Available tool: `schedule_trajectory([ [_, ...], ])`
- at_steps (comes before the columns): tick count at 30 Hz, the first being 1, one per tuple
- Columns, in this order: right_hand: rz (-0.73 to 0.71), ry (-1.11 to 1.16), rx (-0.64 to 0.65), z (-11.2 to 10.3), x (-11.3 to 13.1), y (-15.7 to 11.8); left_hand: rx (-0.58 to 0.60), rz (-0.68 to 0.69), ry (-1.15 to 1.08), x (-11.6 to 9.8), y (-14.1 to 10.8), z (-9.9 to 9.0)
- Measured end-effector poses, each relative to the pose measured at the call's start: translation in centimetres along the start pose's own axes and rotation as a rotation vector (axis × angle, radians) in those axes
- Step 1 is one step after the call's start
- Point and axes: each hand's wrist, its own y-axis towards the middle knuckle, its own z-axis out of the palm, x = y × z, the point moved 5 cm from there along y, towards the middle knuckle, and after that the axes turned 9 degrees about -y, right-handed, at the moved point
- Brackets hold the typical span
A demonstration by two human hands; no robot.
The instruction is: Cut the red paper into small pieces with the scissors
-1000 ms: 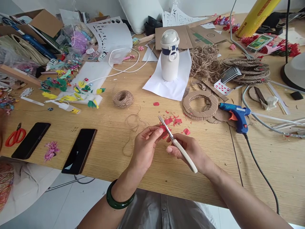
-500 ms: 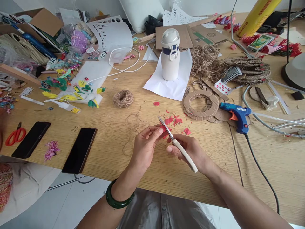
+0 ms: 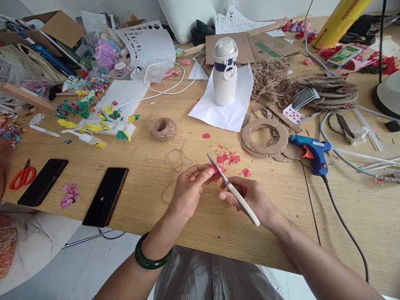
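My left hand (image 3: 191, 189) pinches a small red piece (image 3: 218, 170) between thumb and fingers. White-handled scissors (image 3: 242, 203) are gripped in my right hand (image 3: 250, 199), and their blades lie at the red piece, pointing up and to the left. Just beyond my hands, red scraps (image 3: 233, 158) are scattered on the wooden table (image 3: 140, 183). A ball of brown twine (image 3: 163, 128) sits behind my left hand, with a loose strand trailing toward it.
Two dark phones (image 3: 105, 196) and red-handled scissors (image 3: 23, 177) lie at the left. A white bottle (image 3: 225, 83) stands on paper behind. Cardboard rings (image 3: 248, 141) and a blue glue gun (image 3: 317, 154) with a cable are at the right. A person sits at the left edge.
The view has shifted slightly, so the table items appear a little further right. My left forearm with the green bangle has moved slightly left; both hands keep their hold.
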Motion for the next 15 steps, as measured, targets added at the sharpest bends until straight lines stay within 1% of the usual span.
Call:
schedule_trajectory([
  [4,0.016,-0.003,-0.025,-0.2,-0.1,0.1,0.013,-0.027,0.036,-0.3,0.1,-0.2],
  [8,-0.012,0.132,-0.124,-0.6,0.2,0.3,0.018,-0.074,0.121,-0.3,0.1,-0.7],
  [12,-0.041,0.269,-0.216,-1.2,0.9,0.2,0.116,-0.154,0.284,0.1,-0.3,-0.4],
  [15,-0.035,0.287,-0.194,-1.1,0.9,0.2,0.195,-0.182,0.383,0.4,-0.6,0.2],
])
